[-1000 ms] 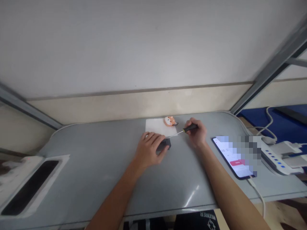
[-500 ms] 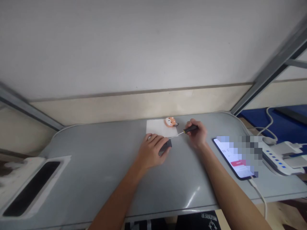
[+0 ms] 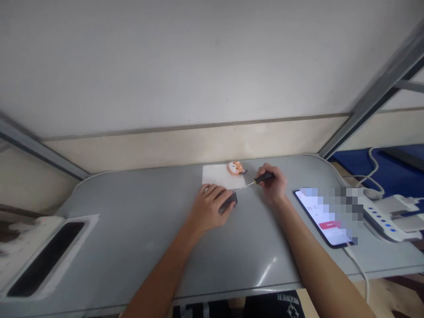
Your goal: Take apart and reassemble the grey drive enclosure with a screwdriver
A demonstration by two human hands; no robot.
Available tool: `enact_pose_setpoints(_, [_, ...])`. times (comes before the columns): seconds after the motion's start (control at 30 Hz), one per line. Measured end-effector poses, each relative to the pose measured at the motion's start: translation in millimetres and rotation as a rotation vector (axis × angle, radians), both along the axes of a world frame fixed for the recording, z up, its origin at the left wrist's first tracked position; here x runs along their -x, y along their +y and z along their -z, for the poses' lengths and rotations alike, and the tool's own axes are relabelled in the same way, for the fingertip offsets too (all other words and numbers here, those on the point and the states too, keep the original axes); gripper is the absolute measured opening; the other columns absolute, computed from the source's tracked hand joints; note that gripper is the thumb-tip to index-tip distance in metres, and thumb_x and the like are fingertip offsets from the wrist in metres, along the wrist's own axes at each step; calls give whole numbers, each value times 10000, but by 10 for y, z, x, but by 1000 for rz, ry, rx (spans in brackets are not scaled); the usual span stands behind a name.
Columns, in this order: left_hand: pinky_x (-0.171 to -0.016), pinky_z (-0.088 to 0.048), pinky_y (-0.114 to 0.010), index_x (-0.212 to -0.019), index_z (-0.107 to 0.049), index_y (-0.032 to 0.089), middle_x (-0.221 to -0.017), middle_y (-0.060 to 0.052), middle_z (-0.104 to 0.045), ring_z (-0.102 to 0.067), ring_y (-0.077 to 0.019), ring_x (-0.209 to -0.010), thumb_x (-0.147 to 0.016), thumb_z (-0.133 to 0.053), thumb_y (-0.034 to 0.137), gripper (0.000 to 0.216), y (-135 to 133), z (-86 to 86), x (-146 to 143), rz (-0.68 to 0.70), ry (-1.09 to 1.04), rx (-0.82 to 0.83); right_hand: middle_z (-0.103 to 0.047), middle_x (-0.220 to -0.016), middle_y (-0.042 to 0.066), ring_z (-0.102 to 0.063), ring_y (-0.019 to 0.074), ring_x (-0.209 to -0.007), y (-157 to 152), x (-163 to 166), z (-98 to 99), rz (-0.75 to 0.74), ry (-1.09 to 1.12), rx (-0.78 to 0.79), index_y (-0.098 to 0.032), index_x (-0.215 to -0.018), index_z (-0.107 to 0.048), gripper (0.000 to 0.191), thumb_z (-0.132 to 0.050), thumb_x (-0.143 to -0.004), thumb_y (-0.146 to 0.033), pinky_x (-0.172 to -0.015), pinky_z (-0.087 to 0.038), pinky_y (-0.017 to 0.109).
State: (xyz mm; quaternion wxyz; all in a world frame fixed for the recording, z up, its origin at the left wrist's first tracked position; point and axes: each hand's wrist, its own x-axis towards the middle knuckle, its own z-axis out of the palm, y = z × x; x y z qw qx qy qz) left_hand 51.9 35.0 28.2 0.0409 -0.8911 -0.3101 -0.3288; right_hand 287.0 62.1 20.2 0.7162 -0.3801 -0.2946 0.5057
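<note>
My left hand (image 3: 212, 206) is closed over a small dark grey box-like block (image 3: 229, 202), pressing it on the grey tabletop; the fingers cover much of it, so its exact kind stays unclear. My right hand (image 3: 272, 183) grips the black handle of a screwdriver (image 3: 264, 177) with a yellow ring. Its thin metal shaft slants down leftward, and the tip reaches the upper edge of the block beside my left fingers; I cannot make out exactly where it touches. Just behind my left hand lies a white sheet of paper (image 3: 215, 173), with an orange-and-white fox-faced trinket (image 3: 235, 168) on it.
To the right lies a lit phone (image 3: 323, 221) with a white cable plugged in, beside a white power strip (image 3: 380, 221) holding chargers. At the left is a black dark-screened slab (image 3: 46, 260) on white paper. A wall and slanted metal bars border the tabletop (image 3: 139, 265).
Hardly anything differs. Both hands keep their places and holds, with the screwdriver and the block almost unmoved; the whole view has shifted very slightly.
</note>
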Motion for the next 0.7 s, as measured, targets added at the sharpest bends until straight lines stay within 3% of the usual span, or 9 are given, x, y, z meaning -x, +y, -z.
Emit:
enact_pose_setpoints(0.23, [-887, -472, -430, -1134, -653, 213, -986, -54, -769, -693, -244, -899, -930, -654, 245, 207, 4, 15, 8, 4, 7, 34, -467, -600, -2, -388, 97, -493, -1, -34, -23, 10, -18, -4, -187, -571, -604, 249, -637, -741, -366, -412, -271, 254])
enact_pose_setpoints(0.5, [-861, -483, -417, -1099, -651, 214, -975, -42, -770, -689, -230, -890, -948, -635, 238, 154, 11, -7, 1, 24, 4, 55, -457, -593, -10, -382, 90, -479, 1, -55, -50, 15, 1, -17, -189, -568, -588, 255, -651, -739, -367, -393, -267, 245])
enact_pose_setpoints(0.7, [-938, -519, -440, -1250, -617, 227, -1142, -67, -761, -701, -250, -1017, -918, -683, 262, 341, 10, -122, 145, 64, -53, 252, -509, -630, -12, -429, 85, -467, 16, -61, -4, 67, 63, 5, -197, -594, -548, 233, -658, -739, -342, -380, -297, 243])
